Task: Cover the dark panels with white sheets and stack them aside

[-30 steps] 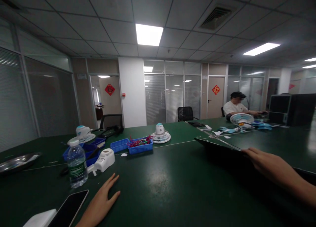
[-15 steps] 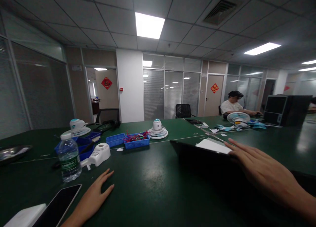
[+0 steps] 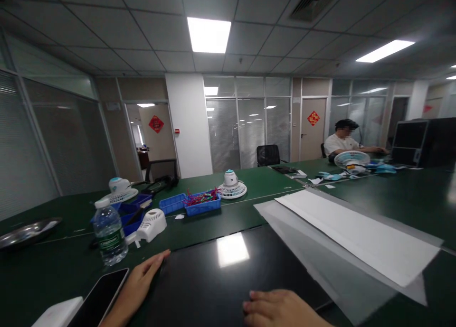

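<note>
A large glossy black panel [image 3: 228, 275] lies flat on the green table in front of me. My left hand [image 3: 137, 284] rests flat at its left edge, fingers stretched out, holding nothing. My right hand [image 3: 281, 309] lies on the panel's near edge at the bottom of the view; its fingers are only partly seen. A translucent sheet [image 3: 320, 251] with a long white paper [image 3: 356, 234] on it lies to the right, overlapping the panel's right side.
A phone [image 3: 98, 301] and a white box [image 3: 57, 315] lie at the near left. Beyond stand a water bottle [image 3: 109, 232], a white fan housing [image 3: 151, 222], blue trays [image 3: 188, 204] and small fans [image 3: 231, 187]. A person [image 3: 344, 139] sits at the far right.
The black panel, held raised at the right before, now lies flat in front of me. My right hand moved from its far edge to its near edge. The sheet and paper now lie spread out.
</note>
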A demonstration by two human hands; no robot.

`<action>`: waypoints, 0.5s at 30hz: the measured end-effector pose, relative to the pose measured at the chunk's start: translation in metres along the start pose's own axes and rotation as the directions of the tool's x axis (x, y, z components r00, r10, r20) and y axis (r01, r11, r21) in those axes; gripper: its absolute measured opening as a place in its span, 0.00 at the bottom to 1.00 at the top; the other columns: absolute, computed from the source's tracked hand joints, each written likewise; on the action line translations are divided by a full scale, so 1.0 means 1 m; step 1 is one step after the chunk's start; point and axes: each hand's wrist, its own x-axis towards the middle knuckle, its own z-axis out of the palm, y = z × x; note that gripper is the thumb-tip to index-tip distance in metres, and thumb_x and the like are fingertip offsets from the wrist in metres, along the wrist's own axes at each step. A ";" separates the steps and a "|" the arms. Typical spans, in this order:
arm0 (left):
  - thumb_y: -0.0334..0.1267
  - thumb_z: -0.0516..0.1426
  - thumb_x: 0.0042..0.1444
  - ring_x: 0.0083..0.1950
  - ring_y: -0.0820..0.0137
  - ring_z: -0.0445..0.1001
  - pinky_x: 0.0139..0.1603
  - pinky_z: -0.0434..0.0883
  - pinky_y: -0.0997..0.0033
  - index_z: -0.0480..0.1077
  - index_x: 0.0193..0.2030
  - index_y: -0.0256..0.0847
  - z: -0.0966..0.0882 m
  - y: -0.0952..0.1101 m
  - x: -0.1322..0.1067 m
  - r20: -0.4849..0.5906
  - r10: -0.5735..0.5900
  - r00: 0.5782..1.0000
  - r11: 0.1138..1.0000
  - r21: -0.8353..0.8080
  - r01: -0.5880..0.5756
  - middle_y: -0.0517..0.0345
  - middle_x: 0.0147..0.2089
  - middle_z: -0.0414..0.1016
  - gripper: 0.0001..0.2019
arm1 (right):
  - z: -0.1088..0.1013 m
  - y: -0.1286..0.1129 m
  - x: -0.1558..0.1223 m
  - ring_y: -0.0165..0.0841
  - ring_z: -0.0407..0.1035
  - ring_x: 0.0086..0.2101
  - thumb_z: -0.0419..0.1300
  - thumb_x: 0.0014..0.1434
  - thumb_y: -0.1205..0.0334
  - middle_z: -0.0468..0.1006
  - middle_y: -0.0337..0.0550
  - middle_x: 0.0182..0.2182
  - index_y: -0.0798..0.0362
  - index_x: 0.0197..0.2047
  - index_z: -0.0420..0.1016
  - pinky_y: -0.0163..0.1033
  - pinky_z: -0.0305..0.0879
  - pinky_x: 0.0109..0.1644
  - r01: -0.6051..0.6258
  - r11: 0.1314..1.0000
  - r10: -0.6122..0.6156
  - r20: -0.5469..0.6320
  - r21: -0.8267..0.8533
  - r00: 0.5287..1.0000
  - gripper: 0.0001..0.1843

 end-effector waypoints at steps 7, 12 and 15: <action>0.61 0.55 0.58 0.76 0.50 0.51 0.74 0.51 0.41 0.74 0.60 0.49 0.014 -0.009 0.000 0.144 0.086 0.986 0.915 0.380 -0.135 0.53 0.73 0.62 0.29 | -0.011 0.137 -0.003 0.57 0.43 0.70 0.49 0.66 0.40 0.51 0.63 0.71 0.60 0.71 0.59 0.67 0.44 0.69 -0.715 0.656 0.743 0.377 -0.243 0.553 0.40; 0.66 0.52 0.58 0.76 0.44 0.50 0.74 0.48 0.40 0.70 0.64 0.50 0.016 0.003 -0.003 0.092 0.009 0.996 0.745 0.664 -0.068 0.47 0.75 0.57 0.34 | 0.011 0.190 -0.046 0.53 0.45 0.70 0.41 0.68 0.39 0.52 0.48 0.72 0.46 0.72 0.58 0.69 0.45 0.68 -0.756 0.612 0.759 0.441 -0.234 0.479 0.35; 0.64 0.50 0.59 0.74 0.43 0.54 0.73 0.49 0.38 0.65 0.69 0.44 0.022 0.007 -0.006 0.051 -0.055 0.997 0.655 0.755 -0.002 0.40 0.72 0.63 0.37 | 0.016 0.209 -0.067 0.50 0.45 0.70 0.41 0.69 0.44 0.49 0.43 0.73 0.43 0.73 0.55 0.70 0.42 0.68 -0.768 0.598 0.765 0.449 -0.230 0.462 0.33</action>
